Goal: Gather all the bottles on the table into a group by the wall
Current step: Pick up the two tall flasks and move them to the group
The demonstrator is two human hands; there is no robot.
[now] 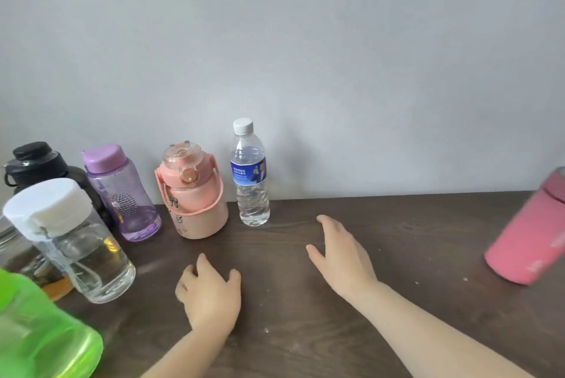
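Note:
Along the grey wall stand a black bottle (pixel 36 160), a purple bottle (pixel 122 194), a peach bottle with a strap (pixel 191 194) and a clear water bottle with a blue label (pixel 250 174). Nearer me on the left are a clear bottle with a white lid (pixel 72 240) and a green bottle (pixel 39 335). A pink bottle (pixel 529 234) stands apart at the right edge. My left hand (pixel 209 295) rests on the table, fingers loosely curled, holding nothing. My right hand (pixel 341 255) hovers open in front of the water bottle, holding nothing.
The dark wooden table (pixel 305 331) runs up to the wall (pixel 305 56). A glass jar with an orange base (pixel 30 261) sits half hidden behind the white-lidded bottle at the far left.

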